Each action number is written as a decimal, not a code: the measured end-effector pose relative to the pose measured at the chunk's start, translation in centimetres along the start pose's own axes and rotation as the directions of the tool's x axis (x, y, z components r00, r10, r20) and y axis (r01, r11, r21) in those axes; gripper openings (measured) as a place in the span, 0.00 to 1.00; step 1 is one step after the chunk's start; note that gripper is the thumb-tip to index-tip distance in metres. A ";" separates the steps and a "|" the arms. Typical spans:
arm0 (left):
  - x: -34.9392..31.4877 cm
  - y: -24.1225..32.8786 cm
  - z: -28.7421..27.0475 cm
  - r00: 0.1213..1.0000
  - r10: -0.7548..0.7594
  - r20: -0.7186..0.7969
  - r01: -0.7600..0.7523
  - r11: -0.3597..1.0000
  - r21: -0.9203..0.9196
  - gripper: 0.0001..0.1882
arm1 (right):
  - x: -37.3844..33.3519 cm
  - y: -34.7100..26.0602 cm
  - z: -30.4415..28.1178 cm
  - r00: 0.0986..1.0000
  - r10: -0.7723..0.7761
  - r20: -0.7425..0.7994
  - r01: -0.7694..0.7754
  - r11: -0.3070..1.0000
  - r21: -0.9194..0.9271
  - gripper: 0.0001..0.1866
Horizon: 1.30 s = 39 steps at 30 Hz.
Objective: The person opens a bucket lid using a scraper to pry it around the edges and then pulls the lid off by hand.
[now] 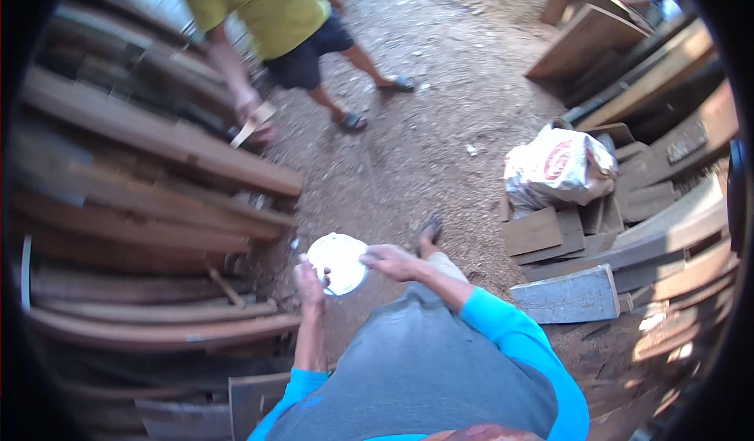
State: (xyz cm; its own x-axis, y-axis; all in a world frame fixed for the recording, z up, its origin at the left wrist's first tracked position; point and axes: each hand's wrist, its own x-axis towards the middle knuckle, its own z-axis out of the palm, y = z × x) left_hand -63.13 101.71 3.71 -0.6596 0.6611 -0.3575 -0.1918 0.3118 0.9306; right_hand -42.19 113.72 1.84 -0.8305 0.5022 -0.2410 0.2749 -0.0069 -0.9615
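Between my hands, in front of my waist, is a white round object [336,256], flat and disc-like, its face too bright to make out its exact kind. My left hand [311,284] grips its left lower edge, with the thumb showing against the white surface. At its right edge, my right hand [390,261] closes its fingers on the rim. Both forearms come out of bright blue sleeves, and a dark grey top covers my body.
A person in a yellow shirt [263,13] stands ahead on the left, holding a pale wooden piece [253,124]. Long planks [165,131] are stacked on the left. To the right, a white sack [561,164] lies on wood offcuts near a grey block [567,294]. Gravelly ground [440,142] runs between.
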 end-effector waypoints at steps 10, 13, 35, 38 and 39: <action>11.7 19.2 18.0 0.997 0.068 0.023 -0.052 0.908 -0.417 0.27 | 13.5 -9.3 -16.3 0.931 -0.335 0.147 0.278 0.910 0.309 0.37; 15.2 22.4 22.8 0.971 0.169 0.169 -0.065 0.868 -0.493 0.37 | 16.1 -9.8 -20.7 0.932 -0.362 -0.017 0.341 0.859 0.381 0.37; 46.1 40.4 45.6 0.729 0.394 0.561 -0.244 0.914 -0.324 0.27 | 32.2 -9.8 -52.8 0.674 -0.164 -0.720 0.408 0.896 0.177 0.40; 49.2 38.3 49.1 0.711 0.260 0.654 -0.150 0.964 -0.220 0.28 | 28.2 -5.8 -55.5 0.609 0.051 -0.792 0.360 0.871 0.333 0.41; 50.0 37.2 50.6 0.731 0.163 0.663 -0.093 0.986 -0.140 0.28 | 26.9 -4.4 -56.4 0.571 0.131 -0.811 0.347 0.856 0.382 0.40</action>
State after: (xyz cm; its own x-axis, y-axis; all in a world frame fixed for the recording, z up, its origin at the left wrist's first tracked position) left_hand -66.51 180.88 16.50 -0.0314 0.9864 -0.1616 -0.2291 0.1503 0.9617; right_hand -38.40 176.00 7.10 -0.0450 0.9867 -0.1562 -0.2381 -0.1624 -0.9576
